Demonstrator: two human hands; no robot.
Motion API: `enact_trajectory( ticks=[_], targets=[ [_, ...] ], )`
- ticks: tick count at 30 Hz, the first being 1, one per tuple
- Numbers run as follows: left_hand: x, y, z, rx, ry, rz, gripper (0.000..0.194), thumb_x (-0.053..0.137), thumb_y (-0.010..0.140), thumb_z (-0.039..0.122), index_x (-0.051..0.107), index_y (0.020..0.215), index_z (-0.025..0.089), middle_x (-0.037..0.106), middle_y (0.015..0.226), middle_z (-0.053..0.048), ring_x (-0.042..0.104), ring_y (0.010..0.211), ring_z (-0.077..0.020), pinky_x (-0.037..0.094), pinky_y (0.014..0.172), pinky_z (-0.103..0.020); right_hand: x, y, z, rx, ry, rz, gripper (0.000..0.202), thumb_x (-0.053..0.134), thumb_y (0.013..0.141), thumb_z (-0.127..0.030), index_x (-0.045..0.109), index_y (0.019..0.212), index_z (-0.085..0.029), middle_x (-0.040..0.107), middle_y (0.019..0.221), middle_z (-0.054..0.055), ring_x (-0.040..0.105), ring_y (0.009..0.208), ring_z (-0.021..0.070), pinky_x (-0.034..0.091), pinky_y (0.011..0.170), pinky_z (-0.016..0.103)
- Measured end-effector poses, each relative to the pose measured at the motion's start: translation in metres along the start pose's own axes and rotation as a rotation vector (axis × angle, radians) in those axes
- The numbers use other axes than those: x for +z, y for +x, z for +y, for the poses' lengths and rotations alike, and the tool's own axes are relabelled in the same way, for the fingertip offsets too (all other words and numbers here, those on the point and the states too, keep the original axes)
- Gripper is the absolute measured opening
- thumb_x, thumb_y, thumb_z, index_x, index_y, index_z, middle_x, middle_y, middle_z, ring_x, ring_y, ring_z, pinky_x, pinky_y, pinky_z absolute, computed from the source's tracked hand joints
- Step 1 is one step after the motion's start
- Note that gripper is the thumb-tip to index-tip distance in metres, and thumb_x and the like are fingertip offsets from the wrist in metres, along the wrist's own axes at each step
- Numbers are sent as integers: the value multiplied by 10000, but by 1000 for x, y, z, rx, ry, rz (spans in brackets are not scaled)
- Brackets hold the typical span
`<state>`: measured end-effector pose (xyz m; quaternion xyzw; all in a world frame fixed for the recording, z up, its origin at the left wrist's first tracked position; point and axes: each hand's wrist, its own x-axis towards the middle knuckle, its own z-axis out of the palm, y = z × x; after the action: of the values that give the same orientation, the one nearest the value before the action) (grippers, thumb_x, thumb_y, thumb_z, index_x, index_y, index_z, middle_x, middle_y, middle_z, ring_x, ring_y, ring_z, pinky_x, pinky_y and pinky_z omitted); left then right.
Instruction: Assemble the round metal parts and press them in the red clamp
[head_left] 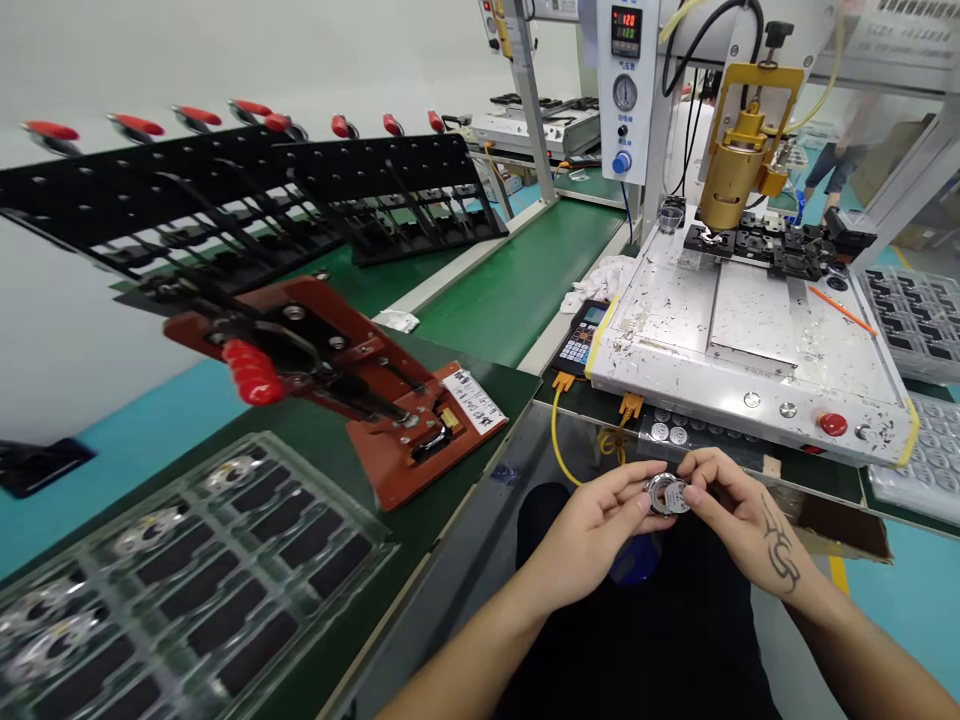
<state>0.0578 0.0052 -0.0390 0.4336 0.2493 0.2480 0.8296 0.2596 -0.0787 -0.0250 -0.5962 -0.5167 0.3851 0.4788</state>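
Above my lap, my left hand [596,522] pinches a shiny round metal ring [655,487] between thumb and fingers. My right hand [729,507] is closed on a small flat silver disc [677,498] with dark markings, which overlaps the right side of the ring. Whether the disc sits inside the ring or only against it, I cannot tell. My fingertips hide parts of both pieces.
A clear compartment tray [259,530] with several silver parts lies at left, near a brown clamp fixture [405,430] with a red handle [253,372]. Ahead stands a white press machine [660,330] with a gold head [729,180]. A green conveyor belt [517,275] runs between.
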Motion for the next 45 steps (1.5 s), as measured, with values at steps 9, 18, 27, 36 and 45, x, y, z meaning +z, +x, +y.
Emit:
enact_trajectory(
  ticks=[9,18,27,36,45],
  targets=[
    [5,-5,-2,32,45,38,462,802,964,394,732,1375,195,804,1263,-126,750,1226,-327,622,1095,-502,14,-2,5,-37,-11,13,277,639,1053,-458,624,890,-235,664,1087,76,638,975,228,554,875,353],
    [10,-5,-4,46,73,54,464,788,971,414,726,1378,200,778,1343,-124,745,1243,-325,634,1083,-478,15,-4,9,-41,-25,34,264,633,1062,-441,620,889,-242,655,1081,68,616,1006,231,523,880,345],
    [16,-4,-17,139,200,97,425,746,992,372,719,1377,195,807,1273,-123,797,1132,-285,633,1075,-437,19,-5,16,-179,-192,109,216,610,1071,-342,577,882,-242,629,1064,69,628,985,229,524,859,357],
    [1,-7,-3,289,826,56,532,536,1057,267,524,1583,183,761,1367,-156,747,1248,-310,614,1080,-473,11,5,23,-319,-342,-98,173,581,1092,-285,649,1248,-257,662,1149,82,646,1026,228,545,925,373],
    [5,-4,10,231,312,268,421,791,937,413,657,1271,194,745,1111,-78,770,882,-202,708,771,-347,36,23,13,101,405,-12,335,758,976,-538,676,1006,-215,615,814,-17,508,566,91,403,496,229]
  ],
)
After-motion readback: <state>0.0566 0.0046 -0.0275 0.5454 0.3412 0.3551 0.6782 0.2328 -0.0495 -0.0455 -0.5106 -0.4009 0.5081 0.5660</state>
